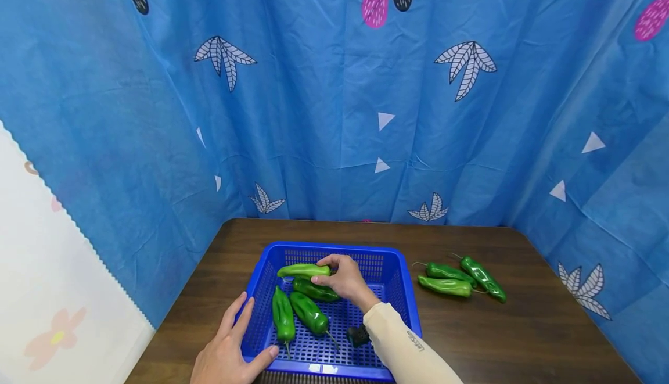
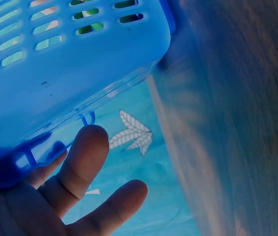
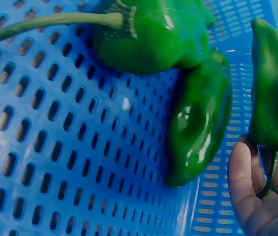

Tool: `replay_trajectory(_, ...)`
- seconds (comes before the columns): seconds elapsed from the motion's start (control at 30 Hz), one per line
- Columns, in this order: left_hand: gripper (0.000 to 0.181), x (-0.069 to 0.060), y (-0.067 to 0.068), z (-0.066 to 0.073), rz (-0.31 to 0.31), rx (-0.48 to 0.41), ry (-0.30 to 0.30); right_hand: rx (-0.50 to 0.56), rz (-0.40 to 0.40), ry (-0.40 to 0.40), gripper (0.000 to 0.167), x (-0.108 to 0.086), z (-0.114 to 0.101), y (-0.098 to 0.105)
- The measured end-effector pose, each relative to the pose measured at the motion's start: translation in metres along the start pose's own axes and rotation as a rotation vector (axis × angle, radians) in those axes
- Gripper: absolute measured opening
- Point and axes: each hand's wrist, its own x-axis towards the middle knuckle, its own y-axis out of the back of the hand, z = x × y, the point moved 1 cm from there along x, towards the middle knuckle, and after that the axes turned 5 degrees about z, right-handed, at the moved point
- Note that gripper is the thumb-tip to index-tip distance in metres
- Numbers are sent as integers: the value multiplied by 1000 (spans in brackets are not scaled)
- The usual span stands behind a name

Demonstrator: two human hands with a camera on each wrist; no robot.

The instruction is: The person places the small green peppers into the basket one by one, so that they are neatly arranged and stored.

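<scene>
Inside the blue plastic basket (image 1: pixel 405 291), my right hand (image 1: pixel 345 279) grips a light green pepper (image 1: pixel 300 271) near its stem end. In the right wrist view that pepper (image 3: pixel 266 93) stands against the basket's far wall, its stem hanging between the fingers. Three darker green peppers lie on the basket floor: one at the left (image 1: pixel 284 316), one beside it (image 1: pixel 309 312) and one just below the gripped pepper (image 1: pixel 317 290). My left hand (image 1: pixel 227 343) rests at the basket's near left corner, fingers spread and fairly straight along the rim.
To the right of the basket, three more green peppers (image 1: pixel 444 286) lie grouped on the brown wooden table (image 1: pixel 522 337). A patterned blue curtain (image 1: pixel 334 111) hangs behind the table. At the far left is a white cloth (image 1: pixel 52 268). A dark object (image 1: pixel 358 336) shows under my right wrist.
</scene>
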Motion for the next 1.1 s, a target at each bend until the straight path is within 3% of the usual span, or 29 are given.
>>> replay_trajectory(0.5, 108, 2, -1, 1, 11, -2, -9, -70, 4, 50, 30, 2, 3, -8)
replay_trajectory(0.77, 109, 2, 0, 2, -21, 7, 12, -88, 9, 29, 29, 0, 3, -10)
replay_trajectory(1.1, 109, 1, 0, 1, -23, 5, 19, -141, 0, 62, 31, -1, 1, -12)
